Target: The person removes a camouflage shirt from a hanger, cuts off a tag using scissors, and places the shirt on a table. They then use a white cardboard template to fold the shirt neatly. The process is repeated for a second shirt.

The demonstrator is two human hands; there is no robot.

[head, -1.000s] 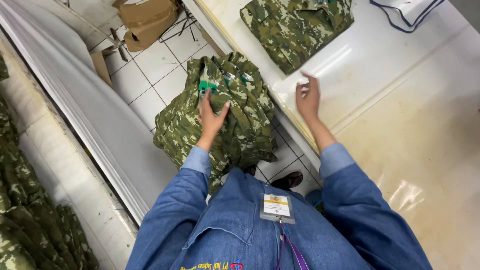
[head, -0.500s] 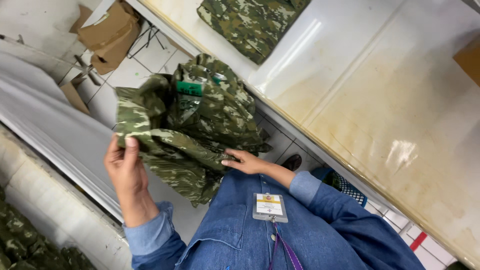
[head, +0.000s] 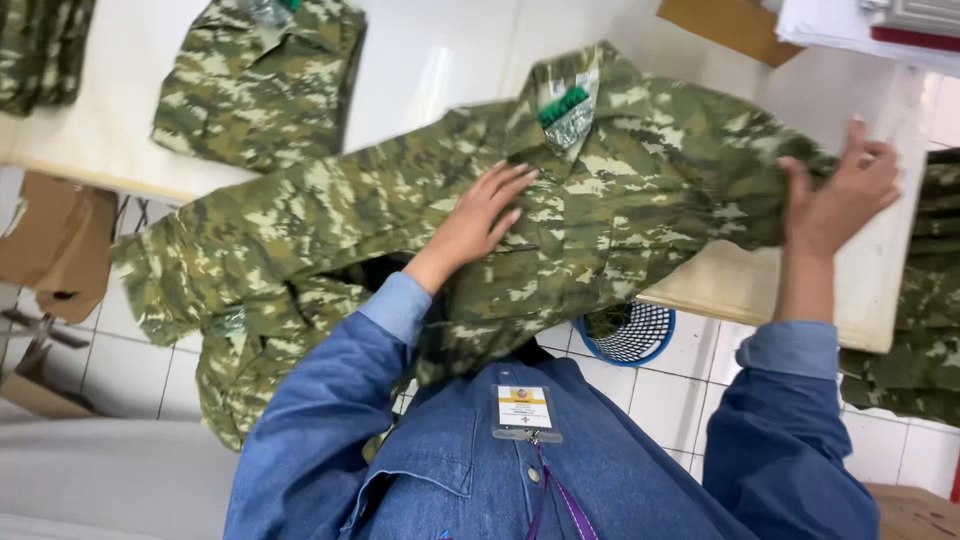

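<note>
Camouflage jacket [head: 640, 200], green and tan in a blotchy pattern, lies spread across the white table [head: 440, 70] in the middle of the frame, collar toward the top with a green tag [head: 565, 105] showing inside the neck. One sleeve and the lower hem spill off the table's near edge and hang down at the lower left, over the tiled floor [head: 690, 400]. The left hand [head: 480, 215] rests flat on the jacket's chest, fingers straight and slightly spread, palm down. The right hand [head: 840, 190], at the right of the frame, grips the jacket's far shoulder or sleeve, with the thumb on one side of the bunched cloth and the fingers curled over the other.

A second folded camouflage garment [head: 260, 80] lies on the table at the upper left, apart from the jacket. More camouflage cloth [head: 925, 330] shows at the right edge, beyond the table's end. A brown cardboard piece [head: 730, 25] and stacked papers [head: 860, 30] sit at the upper right. Cardboard boxes [head: 45, 240] stand on the floor at the left. A blue mesh basket [head: 630, 335] sits on the floor under the table's edge; its contents are too dark to tell. The person wears a denim shirt [head: 480, 460] with a badge [head: 525, 410] clipped at the chest.
</note>
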